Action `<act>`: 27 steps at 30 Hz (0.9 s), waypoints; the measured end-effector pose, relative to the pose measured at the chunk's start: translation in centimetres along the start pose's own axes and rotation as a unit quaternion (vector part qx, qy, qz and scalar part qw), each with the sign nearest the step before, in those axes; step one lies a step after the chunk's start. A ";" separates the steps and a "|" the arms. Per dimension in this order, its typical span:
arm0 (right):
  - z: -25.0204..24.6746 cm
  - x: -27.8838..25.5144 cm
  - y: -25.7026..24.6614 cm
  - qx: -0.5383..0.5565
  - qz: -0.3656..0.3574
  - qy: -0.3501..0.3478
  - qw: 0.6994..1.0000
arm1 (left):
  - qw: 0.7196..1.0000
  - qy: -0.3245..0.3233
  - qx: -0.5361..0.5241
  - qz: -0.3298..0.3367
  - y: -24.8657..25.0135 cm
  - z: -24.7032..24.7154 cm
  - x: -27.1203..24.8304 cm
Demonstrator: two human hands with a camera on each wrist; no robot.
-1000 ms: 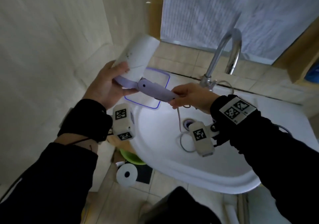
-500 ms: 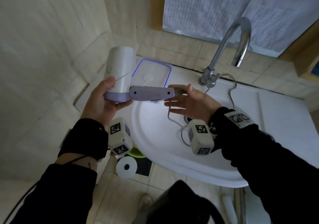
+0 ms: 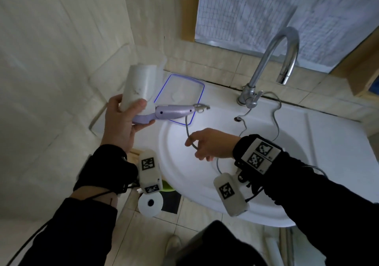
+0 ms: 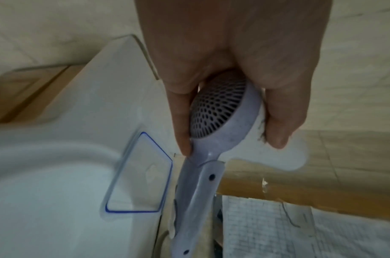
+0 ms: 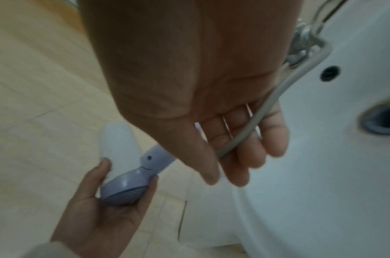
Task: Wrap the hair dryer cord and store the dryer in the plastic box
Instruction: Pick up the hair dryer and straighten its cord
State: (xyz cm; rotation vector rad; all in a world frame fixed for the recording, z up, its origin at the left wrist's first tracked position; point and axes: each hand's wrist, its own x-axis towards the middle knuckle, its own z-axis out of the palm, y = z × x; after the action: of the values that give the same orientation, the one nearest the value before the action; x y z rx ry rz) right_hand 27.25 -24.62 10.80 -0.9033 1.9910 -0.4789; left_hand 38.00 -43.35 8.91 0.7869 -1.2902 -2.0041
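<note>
Purple hair dryer (image 3: 143, 93) sits gripped in the left hand (image 3: 121, 122), handle out, so the right hand (image 3: 209, 144), fingers curled round the cord (image 3: 187, 130), can wind it

Right hand (image 3: 211, 144) now off the handle (image 3: 173, 112), lower, fingers (image 5: 275, 139) loosely around the cord (image 3: 187, 131)

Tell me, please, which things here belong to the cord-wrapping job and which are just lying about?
Job:
- dryer, gripped by the left hand
- cord, held by the right hand
- plastic box on the sink ledge

Lying about:
- tap
- paper roll on the floor
- green tub under the sink
</note>
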 end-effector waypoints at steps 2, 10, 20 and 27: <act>-1.1 -0.6 -1.0 -0.075 -0.008 0.005 0.997 | 0.999 -0.026 0.031 0.003 0.0 -0.2 0.0; -6.6 -1.9 -2.9 -0.097 -0.082 0.143 0.982 | 0.986 -0.154 0.052 -0.046 0.1 -1.0 -0.3; -8.0 -1.9 -0.3 0.116 -0.121 0.106 0.980 | 0.977 -0.144 -0.097 -0.125 -1.6 -2.8 -0.4; -5.7 0.4 0.5 0.123 -0.073 0.141 0.980 | 0.954 -0.126 -0.205 -0.180 -2.4 -1.2 -1.7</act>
State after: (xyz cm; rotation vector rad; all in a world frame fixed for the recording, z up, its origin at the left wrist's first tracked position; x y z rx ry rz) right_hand 22.15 -24.60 13.35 -0.8655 2.0652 -0.9613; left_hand 39.57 -41.95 6.55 0.6105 -0.8464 -2.6226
